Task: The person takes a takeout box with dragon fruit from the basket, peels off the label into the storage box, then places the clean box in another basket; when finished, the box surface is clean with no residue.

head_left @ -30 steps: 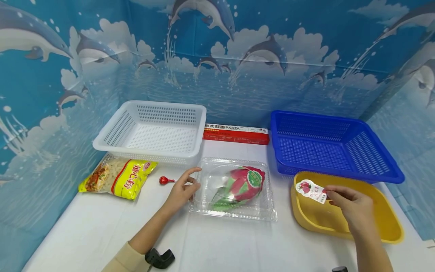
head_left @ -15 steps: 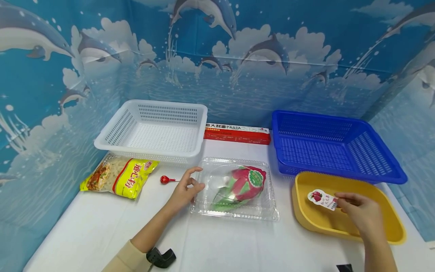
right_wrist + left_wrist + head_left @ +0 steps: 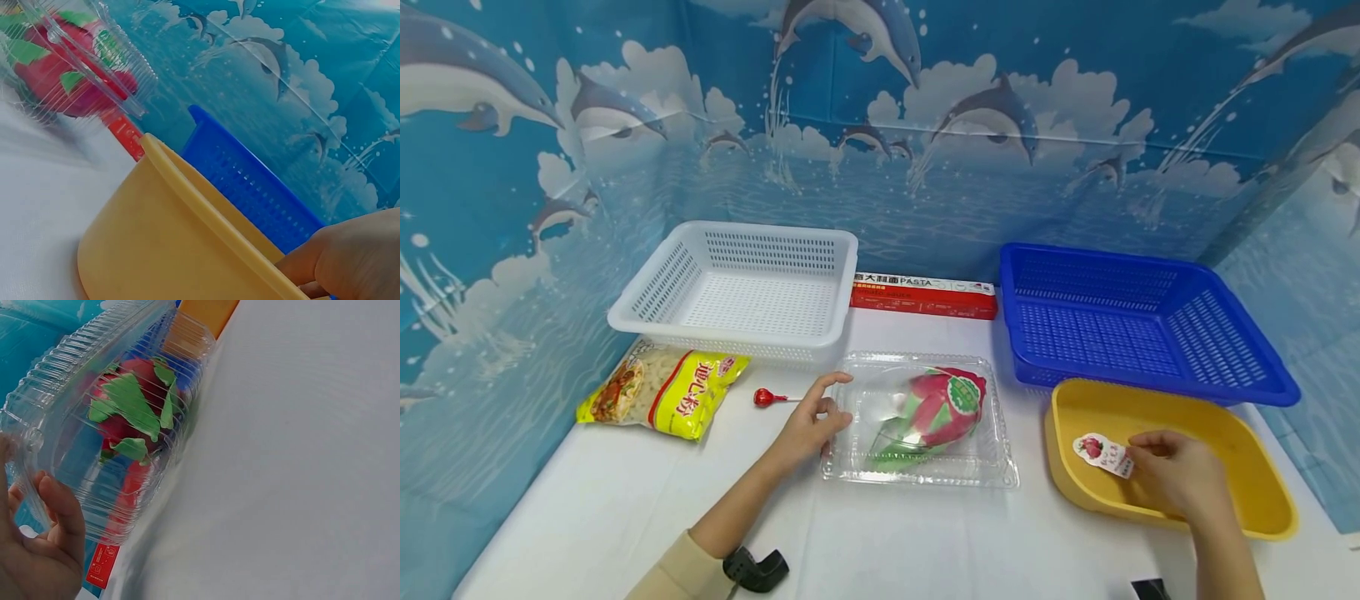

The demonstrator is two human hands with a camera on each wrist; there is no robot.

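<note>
My left hand holds the left edge of a clear plastic clamshell box, its thumb close against the side wall. Inside the closed box lies a red dragon fruit with green scales and a round green sticker. Over on the right, my right hand pinches a small white card label printed with a red fruit picture. Hand and label are down within the rim of a yellow tub. In the right wrist view the tub's wall hides the fingertips and the label.
A white basket and a blue basket stand at the back, with a red pasta box between them. Left of my left hand lie a yellow noodle bag and a red lollipop. A dolphin-print curtain surrounds the table.
My right hand has moved slightly right with the label and lowered it into the yellow tub. The left hand stays at the clear box's left edge.
</note>
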